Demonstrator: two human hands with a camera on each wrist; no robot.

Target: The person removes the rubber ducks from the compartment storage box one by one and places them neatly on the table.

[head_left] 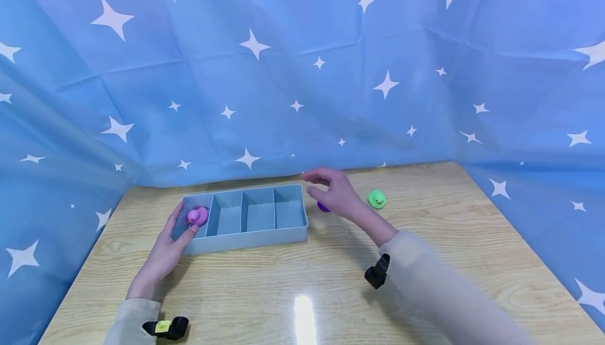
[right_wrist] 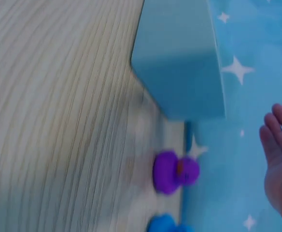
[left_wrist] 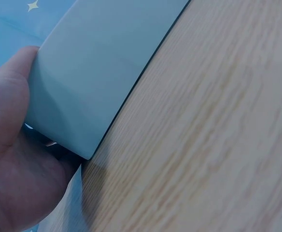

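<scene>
A blue-grey box (head_left: 250, 238) with several compartments in a row stands on the wooden table. My left hand (head_left: 165, 248) grips its left end, thumb at the front rim and fingers along the end wall. Inside the leftmost compartment sits a pink rubber duck (head_left: 198, 216). Off the box's right end, my right hand (head_left: 337, 195) is in the air, holding nothing, its fingers loosely bent. It partly covers a purple rubber duck (head_left: 323, 207) in the head view. The right wrist view shows that purple duck whole, with a blue duck (right_wrist: 164, 224) beside it, cut off by the frame.
A green rubber duck (head_left: 376, 199) stands on the table (head_left: 454, 219) right of my right hand. Behind the table hangs a blue cloth (head_left: 302, 72) with white stars, which also runs along both sides.
</scene>
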